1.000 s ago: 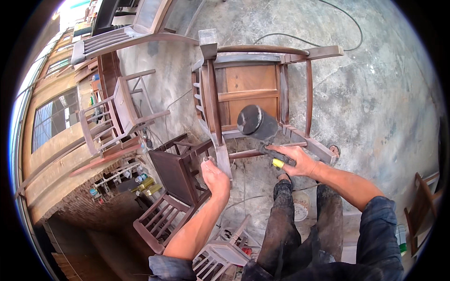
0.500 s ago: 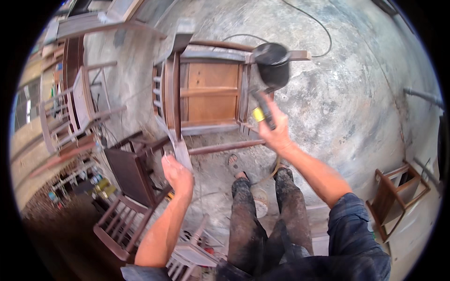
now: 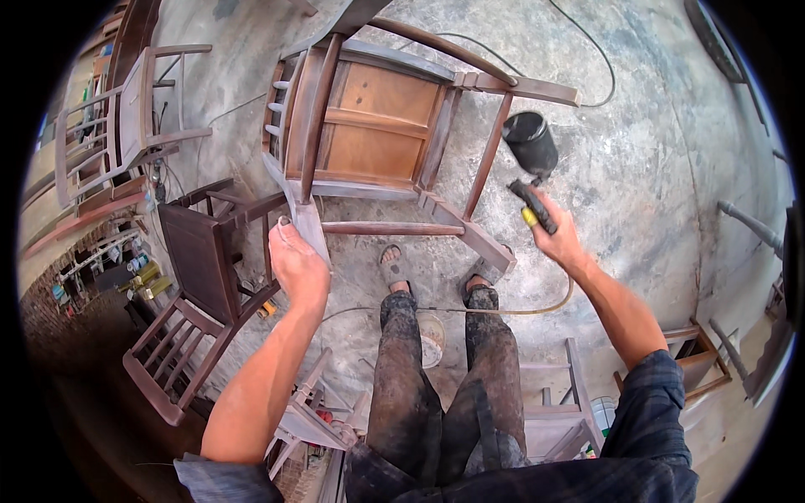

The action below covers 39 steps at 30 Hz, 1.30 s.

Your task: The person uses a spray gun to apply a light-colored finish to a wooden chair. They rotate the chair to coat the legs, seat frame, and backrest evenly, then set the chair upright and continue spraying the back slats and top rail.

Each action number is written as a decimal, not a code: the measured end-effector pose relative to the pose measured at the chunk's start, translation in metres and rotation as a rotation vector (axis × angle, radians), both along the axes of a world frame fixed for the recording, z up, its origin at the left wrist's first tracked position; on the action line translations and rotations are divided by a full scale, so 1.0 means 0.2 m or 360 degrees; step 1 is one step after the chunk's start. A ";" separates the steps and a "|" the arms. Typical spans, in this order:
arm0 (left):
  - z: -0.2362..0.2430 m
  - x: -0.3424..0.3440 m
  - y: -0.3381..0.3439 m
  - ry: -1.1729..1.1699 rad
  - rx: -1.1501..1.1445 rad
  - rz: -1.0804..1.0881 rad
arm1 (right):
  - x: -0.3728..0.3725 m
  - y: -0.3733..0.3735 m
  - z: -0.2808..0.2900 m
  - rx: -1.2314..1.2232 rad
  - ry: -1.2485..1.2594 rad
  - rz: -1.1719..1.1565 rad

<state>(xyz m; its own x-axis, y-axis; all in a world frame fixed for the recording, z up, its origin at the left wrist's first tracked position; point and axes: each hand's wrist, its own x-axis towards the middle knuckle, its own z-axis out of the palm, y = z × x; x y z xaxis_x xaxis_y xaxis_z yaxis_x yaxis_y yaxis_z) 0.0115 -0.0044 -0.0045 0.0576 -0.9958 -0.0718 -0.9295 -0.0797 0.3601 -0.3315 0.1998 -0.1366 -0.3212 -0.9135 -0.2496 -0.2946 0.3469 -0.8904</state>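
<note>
A wooden chair lies tipped, its panelled tan seat underside facing me, with grey-washed rails and brown stretchers. My left hand is closed on the lower end of its grey-washed left post. My right hand grips a dark spray gun with a black cup, held just right of the chair; a yellow band shows at my thumb. A tan hose curves down from the gun toward my legs.
Dark chair stands close at left; paler chairs are at upper left and behind my legs. A white bucket sits between my legs. A black cable crosses the concrete floor. More furniture lines the right.
The gun first rose from over the seat underside to the chair's top right, then moved right, clear of it. My left hand stays on the post. My view has shifted.
</note>
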 end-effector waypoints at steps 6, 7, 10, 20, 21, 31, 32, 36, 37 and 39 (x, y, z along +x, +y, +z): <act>0.00 0.01 0.00 0.0031 -0.0047 -0.0039 | 0.04 0.30 0.01 0.0181 -0.0366 0.0233; 0.00 0.01 0.00 0.0043 -0.0055 -0.0047 | 0.04 0.33 0.02 0.0166 -0.0357 0.0254; 0.02 -0.03 -0.01 -0.0022 0.0009 0.0034 | 0.03 0.40 0.07 0.0209 -0.0352 0.0279; -0.02 0.01 -0.03 0.0007 -0.0023 -0.0003 | 0.18 0.60 0.13 0.0159 -0.0414 0.0166; -0.02 0.02 -0.03 0.0008 -0.0019 0.0007 | 0.22 0.61 0.15 0.0201 -0.0447 0.0129; 0.00 -0.01 -0.02 -0.0030 -0.0055 -0.0008 | 0.46 0.41 0.35 -0.0149 -0.0518 0.0227; 0.00 -0.02 -0.02 -0.0028 -0.0092 -0.0017 | 0.47 0.37 0.38 -0.0167 -0.0541 0.0252; 0.01 -0.05 -0.01 0.0049 -0.0006 0.0021 | 0.53 0.18 0.47 -0.0313 -0.0624 0.0337; -0.03 0.00 -0.01 0.0042 -0.0081 0.0000 | 0.54 0.13 0.50 -0.0361 -0.0656 0.0371; -0.04 -0.01 -0.01 0.0055 -0.0068 0.0025 | 0.57 0.05 0.53 -0.0474 -0.0660 0.0413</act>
<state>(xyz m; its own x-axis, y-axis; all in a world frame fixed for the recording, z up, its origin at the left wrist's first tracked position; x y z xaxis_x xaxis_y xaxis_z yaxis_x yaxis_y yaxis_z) 0.0096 -0.0071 -0.0116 0.0717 -0.9969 -0.0318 -0.9152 -0.0784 0.3954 -0.2181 0.2096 -0.0297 -0.0074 -0.9996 -0.0268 0.0582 0.0263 -0.9980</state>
